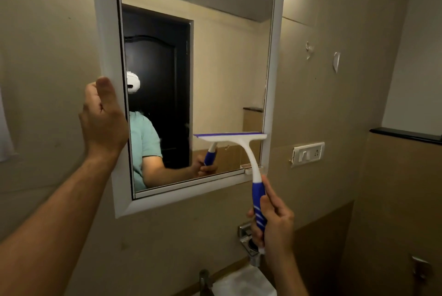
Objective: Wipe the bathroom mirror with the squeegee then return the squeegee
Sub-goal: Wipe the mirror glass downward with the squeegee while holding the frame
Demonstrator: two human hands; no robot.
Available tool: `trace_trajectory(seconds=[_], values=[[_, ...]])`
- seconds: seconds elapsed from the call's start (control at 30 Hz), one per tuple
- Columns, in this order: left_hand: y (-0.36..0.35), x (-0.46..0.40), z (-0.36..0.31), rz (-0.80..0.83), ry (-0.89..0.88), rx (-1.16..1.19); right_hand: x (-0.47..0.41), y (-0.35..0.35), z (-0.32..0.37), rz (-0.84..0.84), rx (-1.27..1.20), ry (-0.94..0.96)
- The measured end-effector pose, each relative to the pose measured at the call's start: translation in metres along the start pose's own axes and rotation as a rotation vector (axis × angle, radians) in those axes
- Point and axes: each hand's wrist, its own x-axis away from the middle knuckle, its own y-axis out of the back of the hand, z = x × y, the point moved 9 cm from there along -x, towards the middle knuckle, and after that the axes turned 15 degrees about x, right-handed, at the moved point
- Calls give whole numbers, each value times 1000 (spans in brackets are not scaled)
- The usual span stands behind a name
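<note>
Nearest the camera, the right hand curls round the blue grip of the white-and-blue plastic squeegee, handle upright, blade horizontal against the white-framed bathroom mirror, low right. Left hand, fingers straight, braces the frame's left edge.

Blue-and-white squeegee, white-framed mirror
</note>
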Motion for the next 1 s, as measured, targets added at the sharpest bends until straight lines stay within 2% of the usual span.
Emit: trace_trajectory(seconds=[0.3, 0.63, 0.87, 1.0], values=[[5, 11, 12, -9, 54, 13, -20, -15, 43, -12, -14, 78], [3, 11, 13, 11, 26, 1, 19, 1, -24, -40, 41, -76], [5, 11, 18, 5, 47, -8, -16, 2, 42, -58, 74, 43], [6, 9, 20, -9, 50, -11, -12, -4, 30, -56, 67, 1]])
